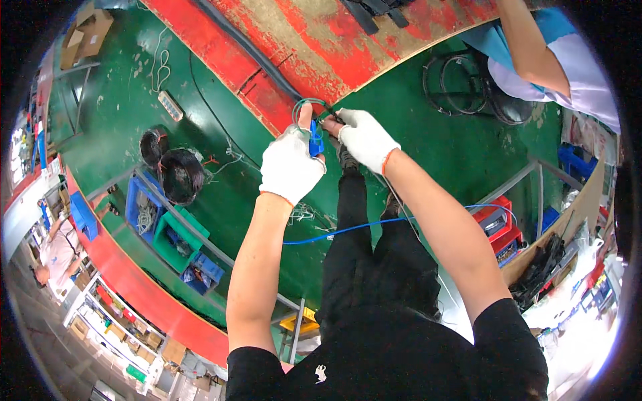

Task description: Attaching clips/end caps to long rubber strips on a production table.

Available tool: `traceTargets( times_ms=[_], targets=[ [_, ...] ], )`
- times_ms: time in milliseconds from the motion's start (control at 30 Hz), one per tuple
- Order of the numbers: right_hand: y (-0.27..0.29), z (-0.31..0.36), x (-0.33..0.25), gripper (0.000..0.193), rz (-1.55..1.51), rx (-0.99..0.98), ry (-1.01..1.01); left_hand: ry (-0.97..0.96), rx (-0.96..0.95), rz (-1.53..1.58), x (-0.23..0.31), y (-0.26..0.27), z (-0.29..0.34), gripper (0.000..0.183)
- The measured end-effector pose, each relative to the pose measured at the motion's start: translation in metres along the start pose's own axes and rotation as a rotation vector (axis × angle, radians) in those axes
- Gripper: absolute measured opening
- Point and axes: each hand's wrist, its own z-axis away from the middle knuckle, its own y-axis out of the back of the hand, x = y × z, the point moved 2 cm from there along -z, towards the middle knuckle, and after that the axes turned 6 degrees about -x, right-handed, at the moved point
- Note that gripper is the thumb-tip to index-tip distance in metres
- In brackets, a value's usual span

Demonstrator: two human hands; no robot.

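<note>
My left hand (pixel 291 162), in a white glove with bare thumb and fingertip, is closed around a small blue tool (pixel 315 139) whose exact kind I cannot make out. My right hand (pixel 367 138), gloved the same way, is to its right, with its fingertips pinched on the dark end of a wire bundle. A thin green wire (pixel 296 109) loops around both hands' fingertips. Away from them, a thick black cable (pixel 257 55) runs up and left over the worn red tabletop (pixel 307 43). Both hands are at the table's near corner.
A person's arm (pixel 531 53) reaches over the table at upper right, near a stool with coiled cable (pixel 461 83). Black coils (pixel 181 176), a power strip (pixel 170 105) and blue and green bins (pixel 175 234) are on the left. Red bins (pixel 493 224) stand right. A blue hose (pixel 361 229) crosses my legs.
</note>
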Motion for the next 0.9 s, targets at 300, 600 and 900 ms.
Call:
traceTargets(
  times_ms=[300,600,900],
  targets=[
    [0.017,-0.001,-0.006,0.035,0.089,-0.122,0.024,0.027,-0.110,0.101,-0.009,-0.001,-0.013,0.097],
    [0.004,-0.009,0.000,0.038,0.081,0.100,0.032,-0.016,-0.081,0.128,-0.004,0.006,-0.013,0.093],
    [0.016,-0.020,0.000,0.030,-0.162,-0.020,-0.120,-0.004,-0.042,0.134,-0.005,0.004,-0.010,0.097]
  ],
)
